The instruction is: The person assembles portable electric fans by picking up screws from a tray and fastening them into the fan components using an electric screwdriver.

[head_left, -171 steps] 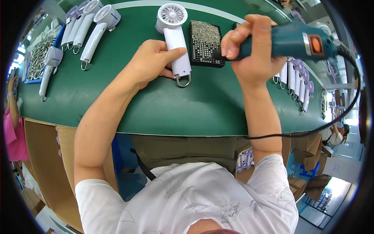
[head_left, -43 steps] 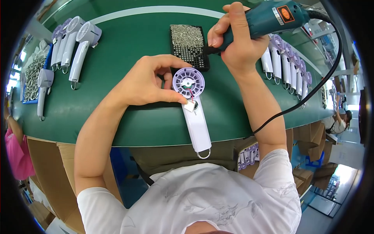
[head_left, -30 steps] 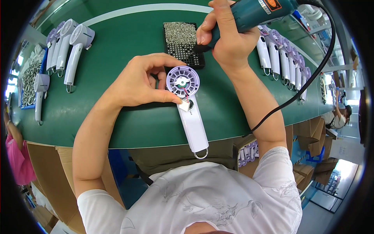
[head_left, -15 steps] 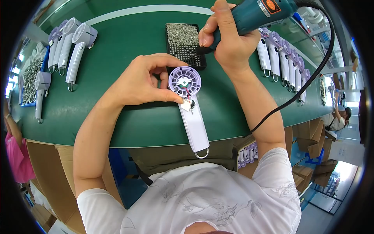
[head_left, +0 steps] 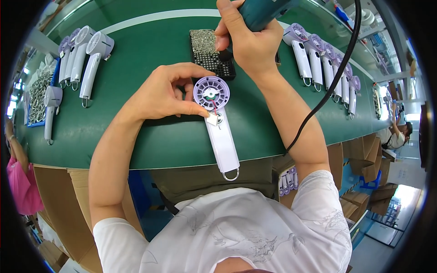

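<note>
Before me on the green worktable point(head_left: 136, 59) lies a handheld fan point(head_left: 223, 145) with a white handle, a metal loop at its near end and a round purple head. My left hand point(head_left: 157, 95) grips it, fingers at the far rim of the head. The thumb presses a small white square piece point(head_left: 212, 119), joined to the head by red wires. A teal electric screwdriver point(head_left: 264, 12) is in my closed right hand point(head_left: 255, 50). Its black nose points down over a black screw tray point(head_left: 223, 69) just beyond the fan; the bit's tip is hard to see.
Small screws point(head_left: 203, 42) cover the tray's far part. More fans stand in a row at left point(head_left: 91, 68) and right point(head_left: 301, 59). A blue bin point(head_left: 55, 73) of metal parts is far left. The screwdriver's black cable point(head_left: 337, 75) hangs over my right forearm. Open cardboard boxes point(head_left: 364, 154) stand below right.
My right hand and the screwdriver have shifted left and slightly farther away. My left hand keeps its hold on the fan; the whole view has shifted a little.
</note>
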A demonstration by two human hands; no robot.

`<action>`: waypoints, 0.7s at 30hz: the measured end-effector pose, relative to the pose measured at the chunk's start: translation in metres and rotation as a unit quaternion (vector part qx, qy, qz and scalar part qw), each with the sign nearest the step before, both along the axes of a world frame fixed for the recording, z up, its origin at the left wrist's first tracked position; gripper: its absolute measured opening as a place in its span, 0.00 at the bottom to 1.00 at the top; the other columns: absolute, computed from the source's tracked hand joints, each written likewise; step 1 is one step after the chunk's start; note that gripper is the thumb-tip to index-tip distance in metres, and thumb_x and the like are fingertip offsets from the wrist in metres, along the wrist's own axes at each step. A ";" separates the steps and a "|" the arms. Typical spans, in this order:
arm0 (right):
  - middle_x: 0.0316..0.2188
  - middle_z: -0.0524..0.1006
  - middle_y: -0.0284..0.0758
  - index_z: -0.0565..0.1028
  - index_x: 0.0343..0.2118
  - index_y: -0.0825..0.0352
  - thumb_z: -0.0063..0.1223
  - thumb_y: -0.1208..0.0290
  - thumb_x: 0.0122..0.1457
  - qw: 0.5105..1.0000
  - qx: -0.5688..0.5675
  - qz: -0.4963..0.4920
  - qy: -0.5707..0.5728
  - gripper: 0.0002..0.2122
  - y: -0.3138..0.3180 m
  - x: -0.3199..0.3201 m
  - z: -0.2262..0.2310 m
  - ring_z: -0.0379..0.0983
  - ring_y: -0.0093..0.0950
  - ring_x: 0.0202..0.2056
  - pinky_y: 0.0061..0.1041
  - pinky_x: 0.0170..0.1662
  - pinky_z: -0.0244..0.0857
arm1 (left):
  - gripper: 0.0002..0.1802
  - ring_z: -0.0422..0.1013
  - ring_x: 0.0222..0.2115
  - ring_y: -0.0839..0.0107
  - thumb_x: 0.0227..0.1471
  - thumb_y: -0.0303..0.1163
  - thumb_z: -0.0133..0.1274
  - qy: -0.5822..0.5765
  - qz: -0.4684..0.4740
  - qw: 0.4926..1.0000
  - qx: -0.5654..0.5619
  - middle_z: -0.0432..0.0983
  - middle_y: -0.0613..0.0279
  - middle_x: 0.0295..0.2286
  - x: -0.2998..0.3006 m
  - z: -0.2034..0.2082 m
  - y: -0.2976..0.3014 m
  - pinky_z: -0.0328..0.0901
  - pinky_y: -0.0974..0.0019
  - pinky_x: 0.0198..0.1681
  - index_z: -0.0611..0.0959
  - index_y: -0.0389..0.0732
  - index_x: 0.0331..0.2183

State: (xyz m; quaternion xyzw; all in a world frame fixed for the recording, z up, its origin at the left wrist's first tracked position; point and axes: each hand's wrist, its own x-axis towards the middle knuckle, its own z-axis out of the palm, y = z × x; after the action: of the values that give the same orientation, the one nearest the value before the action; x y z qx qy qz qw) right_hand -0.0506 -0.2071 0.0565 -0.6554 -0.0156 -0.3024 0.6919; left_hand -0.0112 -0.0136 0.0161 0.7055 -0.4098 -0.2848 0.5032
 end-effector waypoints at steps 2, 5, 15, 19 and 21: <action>0.18 0.77 0.31 0.77 0.33 0.69 0.63 0.69 0.63 1.000 0.022 -0.002 -0.003 0.09 -0.001 -0.001 -0.002 0.72 0.18 0.15 0.18 0.18 0.64 | 0.38 0.68 0.30 0.87 0.34 0.28 0.77 -0.006 -0.001 1.000 -0.001 0.78 0.70 0.41 0.000 0.000 0.000 0.60 0.82 0.23 0.83 0.37 0.51; 0.19 0.77 0.32 0.76 0.34 0.69 0.62 0.70 0.64 0.999 0.047 -0.019 -0.005 0.08 -0.001 -0.003 -0.003 0.72 0.19 0.15 0.18 0.19 0.65 | 0.39 0.68 0.30 0.87 0.33 0.29 0.78 -0.012 -0.004 1.000 -0.002 0.77 0.70 0.41 0.001 -0.001 -0.001 0.60 0.82 0.23 0.83 0.37 0.51; 0.16 0.72 0.34 0.74 0.36 0.69 0.54 0.68 0.69 0.981 0.160 -0.010 -0.113 0.09 -0.004 -0.028 0.027 0.66 0.25 0.11 0.27 0.16 0.64 | 0.41 0.70 0.31 0.86 0.31 0.28 0.79 0.015 -0.019 0.999 -0.021 0.78 0.70 0.42 0.003 -0.002 -0.002 0.61 0.82 0.23 0.83 0.37 0.52; 0.17 0.71 0.34 0.74 0.37 0.69 0.51 0.65 0.70 0.972 0.219 0.044 -0.076 0.11 0.010 -0.049 0.037 0.65 0.26 0.11 0.28 0.16 0.63 | 0.40 0.73 0.34 0.84 0.32 0.23 0.77 0.022 -0.015 0.999 -0.021 0.77 0.67 0.44 0.002 -0.001 -0.001 0.65 0.82 0.23 0.82 0.35 0.52; 0.17 0.71 0.35 0.73 0.38 0.70 0.51 0.66 0.70 0.967 0.241 0.070 -0.053 0.10 0.019 -0.054 0.037 0.66 0.27 0.11 0.29 0.16 0.65 | 0.37 0.72 0.30 0.83 0.34 0.23 0.77 0.017 -0.011 0.999 -0.028 0.78 0.66 0.40 -0.001 0.002 -0.001 0.67 0.78 0.26 0.82 0.34 0.50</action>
State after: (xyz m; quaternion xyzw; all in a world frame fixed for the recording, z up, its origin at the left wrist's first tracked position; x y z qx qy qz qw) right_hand -0.1045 -0.1882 0.0933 -0.4496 -0.0248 -0.2820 0.8472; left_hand -0.0121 -0.0148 0.0185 0.6813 -0.4172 -0.2908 0.5265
